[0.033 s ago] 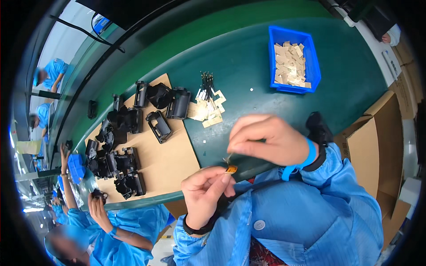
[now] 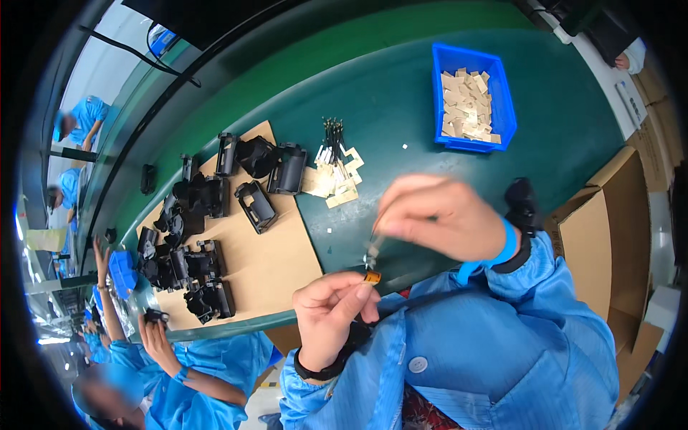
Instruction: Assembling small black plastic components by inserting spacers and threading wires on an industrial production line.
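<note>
My left hand is closed, pinching a small orange-amber piece between thumb and forefinger, near the front edge of the green table. Above it, my right hand has its fingertips pressed together on a thin, pale strip that hangs down toward the amber piece. Motion blurs the strip, so whether the two are joined cannot be made out. Beyond my hands lie flat beige pieces and a bundle of thin parts with black tips.
A blue bin of beige pieces stands at the far right of the table. Several black plastic housings sit on a cardboard sheet to the left. An open carton is at right. A co-worker's hand holds a black part at lower left.
My right hand has lifted slightly up and right, away from my left hand, and more of the pale strip shows between them. My left hand has stayed in place.
</note>
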The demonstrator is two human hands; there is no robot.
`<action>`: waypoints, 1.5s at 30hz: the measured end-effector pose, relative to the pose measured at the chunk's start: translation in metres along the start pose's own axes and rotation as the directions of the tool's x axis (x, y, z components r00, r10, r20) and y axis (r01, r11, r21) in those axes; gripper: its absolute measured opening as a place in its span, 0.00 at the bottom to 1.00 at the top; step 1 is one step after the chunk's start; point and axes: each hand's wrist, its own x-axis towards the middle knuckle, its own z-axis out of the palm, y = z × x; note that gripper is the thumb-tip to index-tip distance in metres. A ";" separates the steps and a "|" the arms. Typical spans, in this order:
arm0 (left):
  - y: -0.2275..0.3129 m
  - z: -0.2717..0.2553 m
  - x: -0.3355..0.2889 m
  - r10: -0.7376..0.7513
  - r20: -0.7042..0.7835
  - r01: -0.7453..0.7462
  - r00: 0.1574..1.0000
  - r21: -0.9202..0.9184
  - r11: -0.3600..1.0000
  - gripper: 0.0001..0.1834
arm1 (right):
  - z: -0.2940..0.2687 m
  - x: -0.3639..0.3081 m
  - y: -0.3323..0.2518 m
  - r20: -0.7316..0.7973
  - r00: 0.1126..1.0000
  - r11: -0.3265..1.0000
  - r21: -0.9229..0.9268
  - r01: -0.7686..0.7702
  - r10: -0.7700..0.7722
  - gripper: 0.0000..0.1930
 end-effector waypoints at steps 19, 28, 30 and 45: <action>-0.007 0.002 0.006 0.160 -0.075 -0.171 0.984 -0.166 0.971 0.13 | 0.011 -0.005 -0.003 -0.016 0.989 0.980 -0.143 0.140 -0.144 0.12; -0.006 0.005 0.006 0.082 -0.085 -0.099 0.993 -0.220 0.971 0.10 | 0.046 -0.007 0.009 -0.196 0.939 0.956 -0.142 0.257 -0.282 0.10; -0.004 0.006 0.005 0.084 -0.165 -0.111 0.983 -0.162 0.981 0.09 | 0.040 -0.003 0.003 -0.168 0.896 0.840 -0.452 0.301 -0.412 0.11; -0.009 -0.002 0.003 0.131 -0.212 -0.165 0.968 -0.153 0.974 0.06 | 0.051 -0.006 -0.007 0.000 0.848 0.519 -0.791 0.324 -0.530 0.11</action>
